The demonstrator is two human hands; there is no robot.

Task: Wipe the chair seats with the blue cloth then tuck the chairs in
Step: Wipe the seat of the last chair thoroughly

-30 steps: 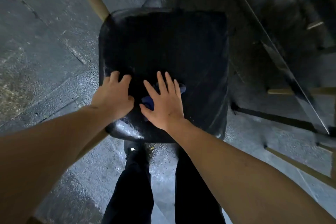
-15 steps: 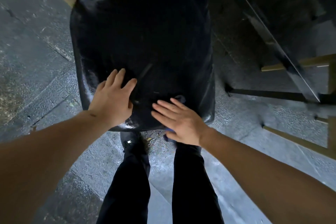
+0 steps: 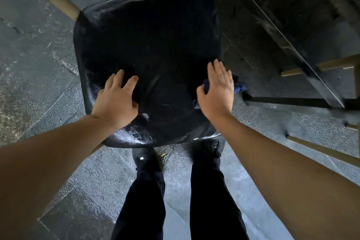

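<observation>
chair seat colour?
Glossy black; the chair seat shows best in the head view.

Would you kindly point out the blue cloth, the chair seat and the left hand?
blue cloth (image 3: 240,86): head view, corner past the seat's right edge
chair seat (image 3: 155,45): head view, bare middle of cushion
left hand (image 3: 115,101): head view, back of the hand

Both bare arms (image 3: 58,152) reach forward and down. The left hand (image 3: 115,101) lies palm-down, fingers spread and slightly bent; the right hand (image 3: 216,91) is flat, fingers straight together, thumb out
</observation>
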